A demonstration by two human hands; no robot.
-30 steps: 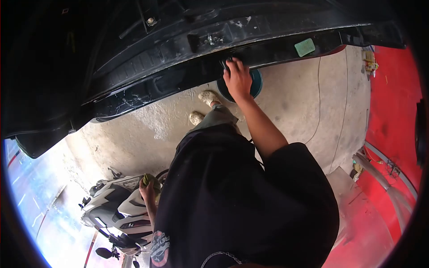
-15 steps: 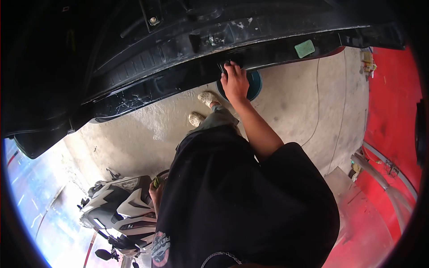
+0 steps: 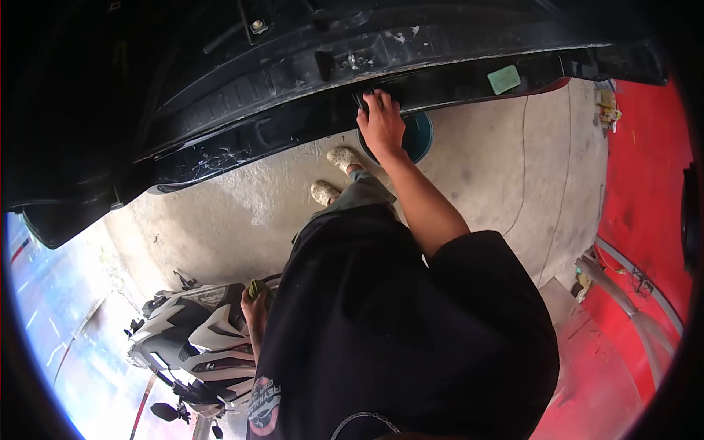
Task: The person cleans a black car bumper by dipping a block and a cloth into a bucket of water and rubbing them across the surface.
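My right hand (image 3: 383,128) presses its bent fingers down on the glossy black bumper (image 3: 301,121). Something dark shows at the fingertips, too dark against the panel to make out. Low on the left, my left hand (image 3: 254,312) is closed around a small yellow-green pad (image 3: 255,289), partly hidden by the fingers. A pale green rectangular block (image 3: 504,79), like a sponge or soap bar, lies on the bumper to the right of my right hand.
A dark teal basin (image 3: 420,138) stands on the concrete floor under the bumper, partly behind my right hand. A motorcycle (image 3: 198,341) is parked behind on the left. A thin cable (image 3: 524,169) crosses the floor at right, near a red wall (image 3: 642,169).
My right hand has shifted slightly up and left along the bumper. My left hand with the yellow-green pad has come further out from beside my body.
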